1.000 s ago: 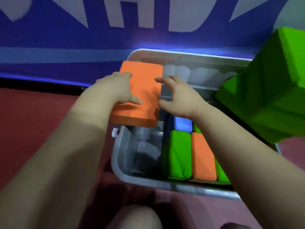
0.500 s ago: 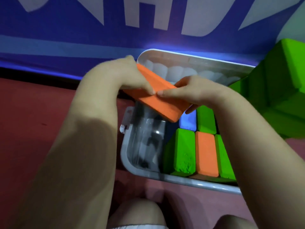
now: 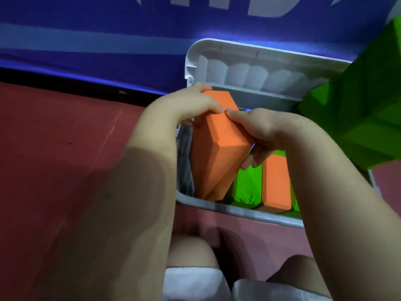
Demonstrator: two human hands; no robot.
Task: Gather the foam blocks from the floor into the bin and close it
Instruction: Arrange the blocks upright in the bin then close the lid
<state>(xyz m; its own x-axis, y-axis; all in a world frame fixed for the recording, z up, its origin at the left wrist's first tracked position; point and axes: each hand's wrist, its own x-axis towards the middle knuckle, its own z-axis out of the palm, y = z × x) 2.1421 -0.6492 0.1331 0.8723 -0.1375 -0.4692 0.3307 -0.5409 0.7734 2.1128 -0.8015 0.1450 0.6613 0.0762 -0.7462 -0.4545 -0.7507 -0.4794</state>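
Both my hands grip one orange block [image 3: 217, 153]. Left hand [image 3: 191, 105] is wrapped over its upper far edge, fingers curled closed on it; right hand [image 3: 264, 131] pinches its right face, thumb on top, fingers [image 3: 252, 159] underneath. Thumb tips of the two hands nearly touch on the block's top edge.

The block stands tilted on end, its lower end down inside the bin [image 3: 238, 211] at the left side. Its left face sits close to the bin's left wall; a narrow dark gap shows between them. Its lower right edge is just beside a green block [image 3: 247, 185] already standing in the bin.

The near rim is clear of my arms at its left half; my right forearm crosses over its right half. The lid [image 3: 249, 61] stands open behind the bin, against the blue wall [image 3: 108, 29].

Count in bin, visible: orange 2 (held one plus one upright [image 3: 275, 183]), green at least 2; a sliver of blue shows behind the right hand. More may be hidden under my forearm.

A large green foam shape [image 3: 358, 118] overhangs the bin's right side. Red floor [image 3: 54, 159] at left is open.
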